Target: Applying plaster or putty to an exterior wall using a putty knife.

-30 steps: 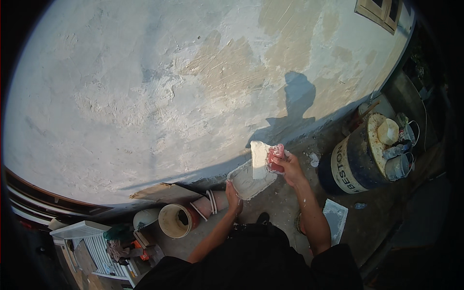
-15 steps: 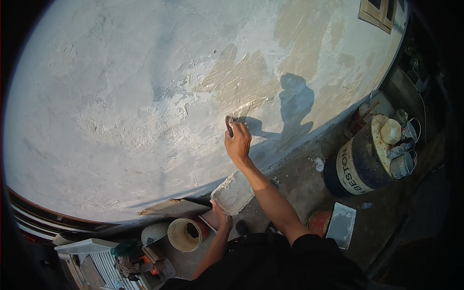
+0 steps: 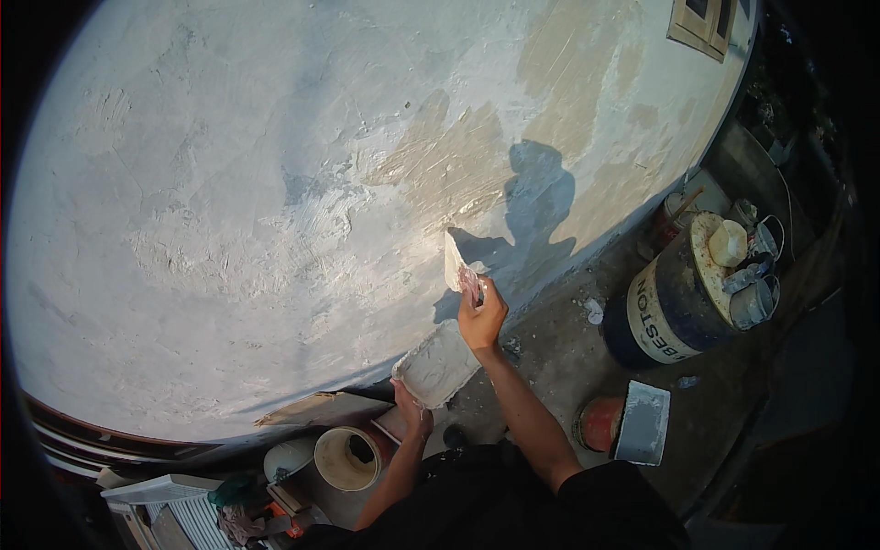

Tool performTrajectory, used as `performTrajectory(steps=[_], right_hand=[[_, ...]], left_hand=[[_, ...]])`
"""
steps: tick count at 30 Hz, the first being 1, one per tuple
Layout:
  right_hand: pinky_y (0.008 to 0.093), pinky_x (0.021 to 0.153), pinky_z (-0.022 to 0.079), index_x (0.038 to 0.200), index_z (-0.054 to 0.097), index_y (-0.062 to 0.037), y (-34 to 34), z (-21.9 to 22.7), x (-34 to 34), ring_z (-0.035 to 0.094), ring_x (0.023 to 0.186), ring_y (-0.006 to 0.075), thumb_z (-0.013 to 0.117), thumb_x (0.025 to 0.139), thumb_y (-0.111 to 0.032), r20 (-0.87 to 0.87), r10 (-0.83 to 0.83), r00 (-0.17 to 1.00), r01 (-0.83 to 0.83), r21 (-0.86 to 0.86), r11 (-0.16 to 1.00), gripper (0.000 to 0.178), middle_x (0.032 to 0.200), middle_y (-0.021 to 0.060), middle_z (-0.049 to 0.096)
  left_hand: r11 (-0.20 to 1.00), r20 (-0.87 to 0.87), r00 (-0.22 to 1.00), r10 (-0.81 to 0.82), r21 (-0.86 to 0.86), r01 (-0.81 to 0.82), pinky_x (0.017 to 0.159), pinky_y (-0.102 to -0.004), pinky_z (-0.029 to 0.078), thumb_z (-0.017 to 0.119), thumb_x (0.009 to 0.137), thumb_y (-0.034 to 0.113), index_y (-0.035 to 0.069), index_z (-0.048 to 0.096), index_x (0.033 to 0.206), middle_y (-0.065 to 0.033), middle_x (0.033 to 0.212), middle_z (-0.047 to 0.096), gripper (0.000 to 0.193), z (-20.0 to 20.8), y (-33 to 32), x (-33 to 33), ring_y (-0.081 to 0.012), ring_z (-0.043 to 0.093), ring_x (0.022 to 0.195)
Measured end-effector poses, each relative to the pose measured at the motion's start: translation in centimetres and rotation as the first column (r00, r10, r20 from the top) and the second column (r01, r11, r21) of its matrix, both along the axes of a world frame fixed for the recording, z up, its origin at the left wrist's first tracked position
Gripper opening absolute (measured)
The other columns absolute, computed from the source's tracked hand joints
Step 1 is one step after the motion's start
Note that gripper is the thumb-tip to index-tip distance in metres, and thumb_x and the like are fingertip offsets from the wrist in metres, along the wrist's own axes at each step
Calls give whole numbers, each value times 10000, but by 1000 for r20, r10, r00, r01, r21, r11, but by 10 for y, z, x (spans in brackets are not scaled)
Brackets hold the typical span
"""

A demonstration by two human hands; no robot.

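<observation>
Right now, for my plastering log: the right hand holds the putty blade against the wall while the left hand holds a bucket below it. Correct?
Not quite. In the head view the left hand holds a flat putty-covered board, not a bucket. The right hand does hold the putty blade against the wall.

Window frame [image 3: 704,25] — cut off above

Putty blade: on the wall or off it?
On: the blade in the right hand meets the wall, its shadow joining its edge.

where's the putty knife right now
In the head view, the putty knife is in the right hand, blade against the plastered wall just right of centre, above the plaster tray held by the left hand.
</observation>
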State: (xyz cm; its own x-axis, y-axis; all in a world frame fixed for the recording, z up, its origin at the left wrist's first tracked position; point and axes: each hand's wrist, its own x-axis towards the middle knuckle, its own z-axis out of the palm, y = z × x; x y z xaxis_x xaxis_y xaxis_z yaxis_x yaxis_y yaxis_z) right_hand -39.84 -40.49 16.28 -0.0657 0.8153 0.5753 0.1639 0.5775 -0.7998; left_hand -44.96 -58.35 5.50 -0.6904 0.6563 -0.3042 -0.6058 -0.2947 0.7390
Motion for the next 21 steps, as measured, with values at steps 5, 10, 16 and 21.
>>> performTrajectory(steps=[5, 10, 16, 21], right_hand=[[350, 726, 508, 1018, 592, 53, 84, 13, 30, 666, 855, 252, 618, 814, -14, -353, -287, 891, 236, -180, 955, 216, 922, 170, 675], [345, 713, 506, 972, 614, 53, 97, 35, 6, 664, 822, 263, 626, 808, 4, -245, -178, 953, 158, -98, 983, 171, 898, 174, 669], [364, 672, 507, 956, 636, 40, 30, 29, -50, 628, 747, 321, 661, 759, 26, -89, 30, 996, -3, 281, 960, 198, 836, 158, 642], [412, 729, 496, 1018, 619, 13, -28, 30, -97, 601, 828, 351, 667, 695, 55, 9, 227, 974, -214, 365, 906, 329, 939, 150, 637]], left_hand=[[998, -38, 997, -66, 11, 66, 1021, -389, 417, 214, 990, 525, 18, 364, 1341, -149, 1316, 478, 635, -2, -5, 2, -261, 509, 1203], [996, -67, 994, -91, -1, 91, 1015, -388, 423, 225, 989, 524, 19, 371, 1333, -149, 1314, 479, 628, -11, -9, -2, -260, 517, 1192], [998, -15, 999, -42, -38, 42, 1015, -372, 403, 276, 993, 507, 7, 393, 1333, -131, 1308, 491, 616, -4, -10, 1, -253, 524, 1164], [996, 27, 996, -90, 0, 90, 1020, -377, 391, 261, 987, 530, 25, 405, 1326, -120, 1290, 516, 625, -15, -17, -5, -246, 527, 1164]])
